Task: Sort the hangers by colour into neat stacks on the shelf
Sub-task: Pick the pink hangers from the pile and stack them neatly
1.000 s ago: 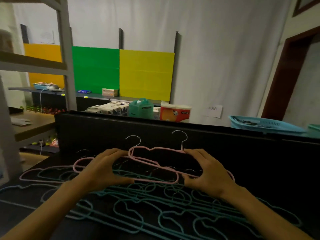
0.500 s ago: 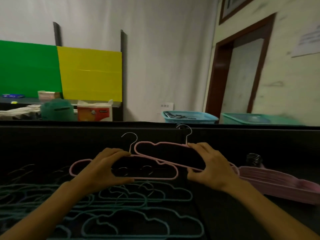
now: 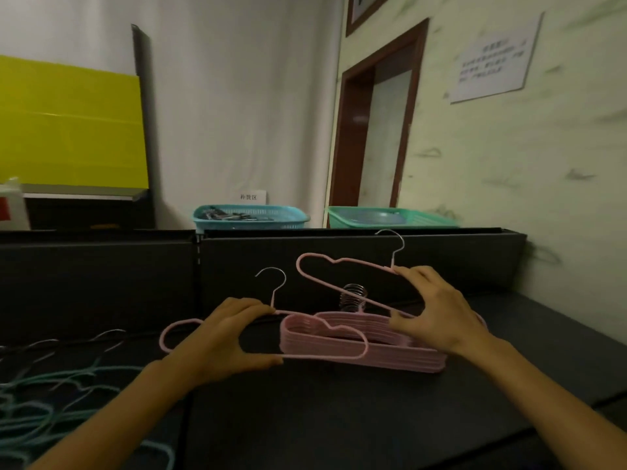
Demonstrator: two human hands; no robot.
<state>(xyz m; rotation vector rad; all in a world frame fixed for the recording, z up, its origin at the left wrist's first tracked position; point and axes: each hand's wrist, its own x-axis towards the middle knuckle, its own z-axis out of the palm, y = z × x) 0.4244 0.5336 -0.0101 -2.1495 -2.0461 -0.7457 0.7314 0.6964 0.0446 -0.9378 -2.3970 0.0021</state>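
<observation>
Here, both hands, left [image 3: 225, 337], right [image 3: 437, 315], gripping pink hangers [image 3: 342, 357] above pink stack [image 3: 390, 351]

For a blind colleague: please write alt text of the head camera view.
Two hands each hold a pink hanger above a stack of pink hangers on a black shelf: left hand, right hand. Loose teal hangers lie at the left.

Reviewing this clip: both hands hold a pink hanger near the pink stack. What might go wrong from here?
1. The left hand and right hand each hold a separate pink hanger; the left hanger and right hanger could tangle.
2. The right hanger is tilted above the pink stack; it may land askew or knock it crooked.
3. The stack's metal hooks might snag an incoming hook.
</observation>
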